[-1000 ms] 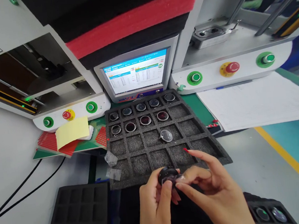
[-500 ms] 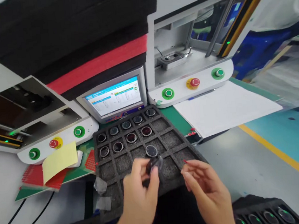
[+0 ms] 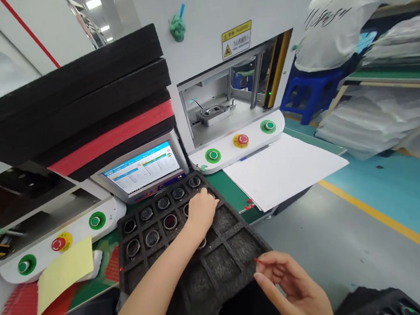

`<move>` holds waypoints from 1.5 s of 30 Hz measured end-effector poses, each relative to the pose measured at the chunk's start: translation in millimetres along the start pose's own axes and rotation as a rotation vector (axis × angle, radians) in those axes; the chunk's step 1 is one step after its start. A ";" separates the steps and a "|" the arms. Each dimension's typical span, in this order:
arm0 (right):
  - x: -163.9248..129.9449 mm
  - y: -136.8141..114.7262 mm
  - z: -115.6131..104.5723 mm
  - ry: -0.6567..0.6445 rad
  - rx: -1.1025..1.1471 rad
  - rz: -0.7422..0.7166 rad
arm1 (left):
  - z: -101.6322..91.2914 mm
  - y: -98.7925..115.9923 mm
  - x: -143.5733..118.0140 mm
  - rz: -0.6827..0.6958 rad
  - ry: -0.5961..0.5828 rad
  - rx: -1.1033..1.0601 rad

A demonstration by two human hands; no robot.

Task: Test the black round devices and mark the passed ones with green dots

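Black foam tray (image 3: 220, 265) under left hand (image 3: 201, 210), grip hidden; right hand (image 3: 297, 292) loosely open.

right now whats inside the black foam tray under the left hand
The foam tray holds round lenses in its far pockets; the near pockets look bare. The left hand covers a pocket in the second row, so what is beneath it cannot be seen.

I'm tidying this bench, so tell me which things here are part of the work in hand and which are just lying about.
In use:
left hand, reaching into the foam tray
round lenses in the tray's pockets
right hand, at the tray's near edge

Lying about:
yellow sheet
white papers
stacked foam pads
touchscreen
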State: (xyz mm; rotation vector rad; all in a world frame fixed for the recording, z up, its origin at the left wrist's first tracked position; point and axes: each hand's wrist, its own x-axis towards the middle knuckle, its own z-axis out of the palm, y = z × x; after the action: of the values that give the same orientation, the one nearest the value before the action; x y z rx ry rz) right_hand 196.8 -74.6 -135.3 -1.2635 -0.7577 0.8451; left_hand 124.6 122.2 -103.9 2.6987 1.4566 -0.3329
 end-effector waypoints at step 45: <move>-46.5 -38.1 49.9 -0.192 0.005 -0.075 | 19.9 -0.9 -234.2 -0.250 0.395 -1.722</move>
State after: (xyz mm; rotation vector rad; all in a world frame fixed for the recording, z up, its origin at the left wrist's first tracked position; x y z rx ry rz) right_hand 135.3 -94.3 -91.2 -1.1534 -0.9495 0.9152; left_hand -3.7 -72.2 -72.8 1.1553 1.1152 1.0152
